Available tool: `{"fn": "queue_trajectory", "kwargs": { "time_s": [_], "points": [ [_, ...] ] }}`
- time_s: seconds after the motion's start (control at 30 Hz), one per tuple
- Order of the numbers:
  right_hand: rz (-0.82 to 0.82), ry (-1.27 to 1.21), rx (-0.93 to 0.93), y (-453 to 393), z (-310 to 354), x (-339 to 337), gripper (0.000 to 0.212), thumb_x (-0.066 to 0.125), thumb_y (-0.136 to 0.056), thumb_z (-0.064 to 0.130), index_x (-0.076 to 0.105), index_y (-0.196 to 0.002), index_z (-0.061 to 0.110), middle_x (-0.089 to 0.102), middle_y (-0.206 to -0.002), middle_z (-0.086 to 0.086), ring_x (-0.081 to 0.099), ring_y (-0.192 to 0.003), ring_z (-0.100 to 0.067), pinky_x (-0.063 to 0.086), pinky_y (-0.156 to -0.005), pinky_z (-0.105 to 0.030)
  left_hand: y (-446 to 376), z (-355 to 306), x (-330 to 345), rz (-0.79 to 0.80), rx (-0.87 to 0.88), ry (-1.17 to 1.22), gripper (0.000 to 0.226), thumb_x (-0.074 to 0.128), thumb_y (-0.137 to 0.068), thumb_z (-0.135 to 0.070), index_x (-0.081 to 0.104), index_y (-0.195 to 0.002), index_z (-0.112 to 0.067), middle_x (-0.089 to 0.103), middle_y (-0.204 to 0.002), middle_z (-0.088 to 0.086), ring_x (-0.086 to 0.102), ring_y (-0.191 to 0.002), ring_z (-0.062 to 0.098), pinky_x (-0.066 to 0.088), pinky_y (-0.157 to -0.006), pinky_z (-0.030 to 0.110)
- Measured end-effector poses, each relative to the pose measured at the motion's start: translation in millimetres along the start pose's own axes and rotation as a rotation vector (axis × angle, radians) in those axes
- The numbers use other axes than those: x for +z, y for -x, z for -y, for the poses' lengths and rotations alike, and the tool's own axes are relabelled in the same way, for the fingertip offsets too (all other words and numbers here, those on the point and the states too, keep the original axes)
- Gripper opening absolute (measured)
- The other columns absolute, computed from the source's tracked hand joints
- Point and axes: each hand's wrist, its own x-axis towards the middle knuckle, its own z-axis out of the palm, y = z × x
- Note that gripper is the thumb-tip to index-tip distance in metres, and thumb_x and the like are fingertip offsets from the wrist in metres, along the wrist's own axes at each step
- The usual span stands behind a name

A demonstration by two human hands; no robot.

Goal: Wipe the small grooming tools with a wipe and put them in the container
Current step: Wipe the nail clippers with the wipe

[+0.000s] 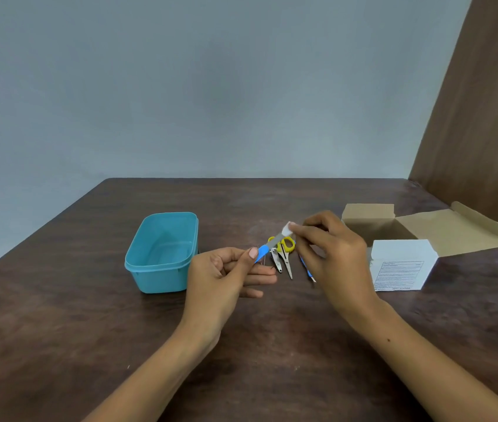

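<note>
The left hand has a pinch grip on the blue handle of a nail file, held above the table. The right hand pinches a small white wipe over the file's far tip. The risk I judge: both holds are fingertip-thin, so a hard stroke could slide the wipe off or twist the file free onto the scissors and clippers below. The empty container sits just left.
</note>
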Motion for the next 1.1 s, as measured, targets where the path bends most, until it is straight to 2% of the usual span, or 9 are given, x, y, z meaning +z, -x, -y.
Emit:
{"fn": "queue_trajectory", "kwargs": {
  "time_s": [0.07, 0.2, 0.4, 0.5, 0.57, 0.77, 0.97, 1.1],
  "points": [
    [-0.003, -0.036, -0.052, 1, 6, -1, 0.015, 0.063, -0.085, 0.009, 0.074, -0.095, 0.006, 0.062, -0.081, -0.007, 0.057, -0.063, -0.019, 0.046, -0.052, -0.031, 0, 0, -1, -0.006, 0.000, 0.004, 0.018, 0.058, -0.091, -0.011, 0.067, -0.090, 0.004, 0.074, -0.071, 0.013, 0.073, -0.065, 0.019, 0.052, -0.045, 0.018],
    [0.119, -0.024, -0.146, 8, 15, 6, 0.022, 0.067, -0.082, 0.005, 0.072, -0.102, 0.010, 0.061, -0.086, -0.005, 0.058, -0.067, -0.016, 0.048, -0.053, -0.030, 1, -1, -2, -0.001, 0.019, -0.004, 0.017, 0.058, -0.091, -0.013, 0.068, -0.089, 0.001, 0.074, -0.071, 0.012, 0.074, -0.067, 0.020, 0.052, -0.046, 0.018],
    [0.096, 0.028, -0.065, 4, 0, 3, 0.017, 0.064, -0.083, 0.009, 0.074, -0.097, 0.009, 0.062, -0.082, -0.006, 0.058, -0.063, -0.018, 0.044, -0.054, -0.025, 1, -1, 0, 0.007, 0.016, 0.005, 0.019, 0.056, -0.093, -0.011, 0.065, -0.087, 0.005, 0.073, -0.069, 0.014, 0.073, -0.062, 0.019, 0.051, -0.044, 0.017],
    [0.035, 0.050, -0.011, 1, -4, -1, 0.021, 0.057, -0.087, 0.016, 0.074, -0.092, 0.006, 0.061, -0.080, -0.007, 0.058, -0.061, -0.021, 0.044, -0.052, -0.030, 0, 1, 0, -0.001, 0.005, 0.001, 0.018, 0.057, -0.092, -0.011, 0.066, -0.086, 0.003, 0.073, -0.066, 0.012, 0.073, -0.061, 0.019, 0.051, -0.043, 0.017],
    [-0.003, 0.032, -0.023, 0, 0, -3, 0.018, 0.059, -0.087, 0.014, 0.074, -0.094, 0.005, 0.062, -0.082, -0.008, 0.057, -0.062, -0.020, 0.046, -0.052, -0.032, 0, 1, 0, -0.009, 0.000, -0.002, 0.016, 0.058, -0.091, -0.011, 0.066, -0.085, 0.001, 0.073, -0.066, 0.012, 0.073, -0.061, 0.019, 0.050, -0.042, 0.017],
    [0.155, -0.015, -0.163, 9, 15, 5, 0.023, 0.065, -0.083, 0.005, 0.071, -0.105, 0.011, 0.061, -0.087, -0.005, 0.058, -0.068, -0.017, 0.049, -0.052, -0.033, 1, -1, -2, -0.004, 0.013, -0.014, 0.016, 0.058, -0.091, -0.012, 0.068, -0.089, 0.000, 0.074, -0.069, 0.012, 0.073, -0.065, 0.019, 0.052, -0.045, 0.017],
    [0.113, 0.000, -0.097, 8, 7, 5, 0.023, 0.067, -0.081, 0.005, 0.072, -0.103, 0.011, 0.061, -0.085, -0.006, 0.057, -0.065, -0.016, 0.047, -0.053, -0.030, 2, -2, -1, 0.009, 0.038, -0.023, 0.018, 0.055, -0.093, -0.011, 0.066, -0.088, 0.002, 0.073, -0.069, 0.014, 0.073, -0.063, 0.020, 0.052, -0.045, 0.017],
    [0.080, 0.028, -0.046, 4, 0, 3, 0.018, 0.061, -0.085, 0.014, 0.074, -0.097, 0.008, 0.062, -0.082, -0.007, 0.058, -0.063, -0.019, 0.044, -0.054, -0.026, 2, -1, -1, 0.011, 0.046, -0.025, 0.018, 0.056, -0.092, -0.012, 0.066, -0.087, 0.002, 0.074, -0.069, 0.013, 0.073, -0.063, 0.021, 0.052, -0.045, 0.017]
  ]
}}
